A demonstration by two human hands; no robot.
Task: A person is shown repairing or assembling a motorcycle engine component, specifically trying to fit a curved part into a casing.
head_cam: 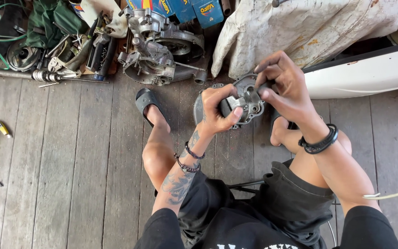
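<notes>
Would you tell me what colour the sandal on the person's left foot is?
The sandal is black, seen best in the head view, resting on the grey plank floor.

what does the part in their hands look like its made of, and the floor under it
The small housing part, gripped by the left hand and the right hand, looks like cast metal, probably aluminium: dull grey, matte, with moulded bosses and holes. The floor looks like bare weathered wood: grey planks with visible grain and gaps between them.

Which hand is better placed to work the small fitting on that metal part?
Probably the right hand: its fingers already pinch at the top of the grey metal part, while the left hand is wrapped around its body, steadying it.
</notes>
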